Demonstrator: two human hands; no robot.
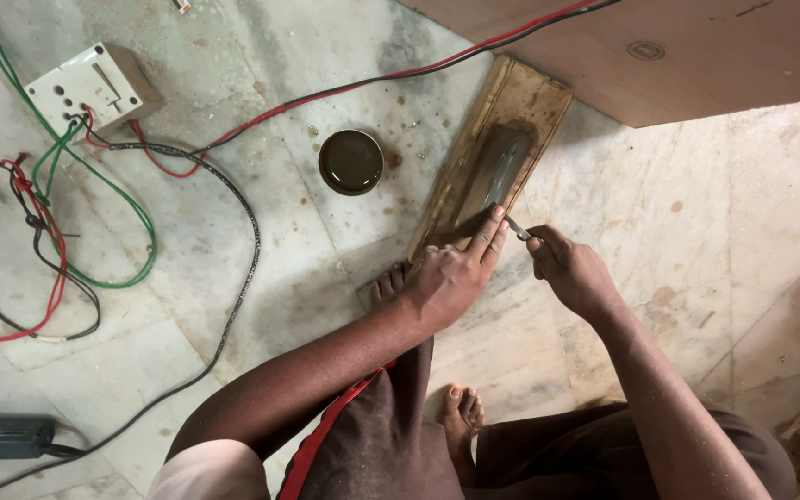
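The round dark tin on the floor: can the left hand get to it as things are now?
Probably yes. The round dark tin stands uncovered on the floor, left of the wooden block, with only bare floor between it and the left hand.

Both arms reach forward and away from the body. The left hand [451,276] lies palm down, its fingers [491,233] stretched far and pressed flat. The right hand [571,270], just to its right, is curled closed, knuckles up.
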